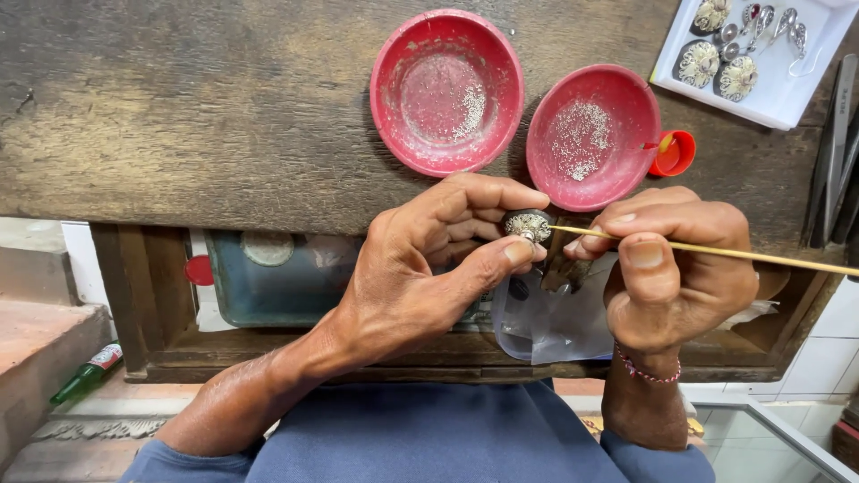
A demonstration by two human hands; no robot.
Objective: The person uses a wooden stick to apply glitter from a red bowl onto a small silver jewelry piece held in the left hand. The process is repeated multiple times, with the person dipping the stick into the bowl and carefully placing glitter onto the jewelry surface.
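Observation:
My left hand point(420, 259) pinches a small round silver filigree piece point(528, 225) between thumb and fingers, just below the bench edge. My right hand point(671, 259) grips a thin wooden stick point(761, 256) whose tip touches the piece. Two red bowls sit on the worn wooden bench above: the left bowl point(447, 89) and the right bowl point(592, 136), both holding tiny silver granules.
A small red-orange cap point(673, 154) lies beside the right bowl. A white tray point(761, 63) with several silver ornaments sits at the top right, metal tools point(837, 152) next to it. Below the bench are an open drawer point(268, 277), a plastic bag point(555, 322) and a green bottle point(85, 374).

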